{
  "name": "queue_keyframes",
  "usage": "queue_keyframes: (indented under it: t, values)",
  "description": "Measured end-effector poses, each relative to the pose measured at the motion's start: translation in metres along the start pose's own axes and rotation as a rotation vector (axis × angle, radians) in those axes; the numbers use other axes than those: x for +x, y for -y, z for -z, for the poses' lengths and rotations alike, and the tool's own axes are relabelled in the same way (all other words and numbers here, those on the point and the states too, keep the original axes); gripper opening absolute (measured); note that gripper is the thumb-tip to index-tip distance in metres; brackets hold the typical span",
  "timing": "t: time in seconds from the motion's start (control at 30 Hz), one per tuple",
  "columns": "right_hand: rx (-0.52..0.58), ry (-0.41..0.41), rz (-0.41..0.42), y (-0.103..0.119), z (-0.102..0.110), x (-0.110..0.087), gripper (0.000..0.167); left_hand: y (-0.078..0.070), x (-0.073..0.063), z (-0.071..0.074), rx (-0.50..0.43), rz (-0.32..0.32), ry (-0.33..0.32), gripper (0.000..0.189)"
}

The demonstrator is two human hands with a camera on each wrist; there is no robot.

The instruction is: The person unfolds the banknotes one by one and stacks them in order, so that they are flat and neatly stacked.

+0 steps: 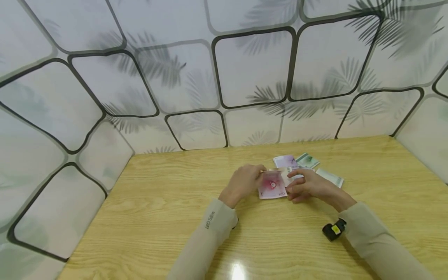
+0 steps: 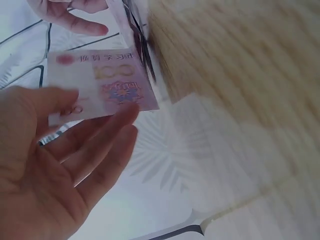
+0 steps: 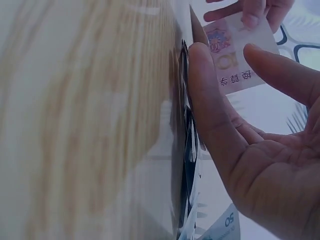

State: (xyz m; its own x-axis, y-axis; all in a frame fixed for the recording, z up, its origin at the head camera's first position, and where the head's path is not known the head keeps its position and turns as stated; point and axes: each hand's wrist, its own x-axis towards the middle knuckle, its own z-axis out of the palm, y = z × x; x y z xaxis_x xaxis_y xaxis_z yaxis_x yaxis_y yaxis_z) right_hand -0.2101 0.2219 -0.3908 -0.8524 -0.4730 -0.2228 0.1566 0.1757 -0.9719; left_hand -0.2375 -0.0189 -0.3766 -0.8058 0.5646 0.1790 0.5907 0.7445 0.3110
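My left hand [image 1: 245, 181] pinches a pink banknote [image 1: 273, 190] by its edge, thumb on one face and fingers behind. In the left wrist view the note, marked 100, stands up from the table. My right hand [image 1: 309, 186] is at the note's right side, thumb and fingers spread apart. Its fingertips lie over a pale note [image 1: 286, 175] in the head view. A purple note [image 1: 285, 161], a green note [image 1: 307, 160] and a whitish-green note [image 1: 329, 177] lie on the table behind and beside the right hand, partly overlapping.
The light wood table [image 1: 168, 217] meets a patterned backdrop [image 1: 196, 132] behind the notes. A small black device [image 1: 334, 229] with a yellow mark sits at the right wrist.
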Motion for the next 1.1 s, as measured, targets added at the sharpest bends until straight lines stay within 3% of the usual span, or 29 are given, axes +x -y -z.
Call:
queue_keyframes:
  t: [0.07,0.2,0.47,0.67,0.87,1.0,1.1]
  values:
    - [-0.012,0.000,0.008,0.001,0.000,0.000,0.059,0.001,0.000,0.000,-0.001,0.006,-0.073,0.020]
    - [-0.024,0.002,0.022,0.002,0.000,-0.001,0.056,0.002,-0.001,0.001,-0.082,0.034,-0.140,0.020]
    - [0.000,-0.027,0.045,0.002,0.000,-0.001,0.046,0.011,-0.004,-0.002,-0.547,0.161,-0.152,0.024]
    - [-0.041,-0.115,0.022,0.003,0.000,-0.002,0.052,0.023,-0.007,0.000,-0.602,0.153,-0.220,0.020]
    - [-0.063,-0.140,0.025,0.003,0.000,-0.001,0.030,0.031,-0.009,0.004,-0.745,0.156,-0.285,0.031]
    - [-0.059,-0.178,0.025,0.003,0.000,0.000,0.033,0.032,-0.011,0.007,-0.806,0.136,-0.290,0.042]
    - [-0.058,-0.226,0.030,0.003,0.001,0.000,0.034,0.034,-0.013,0.008,-0.828,0.131,-0.290,0.040]
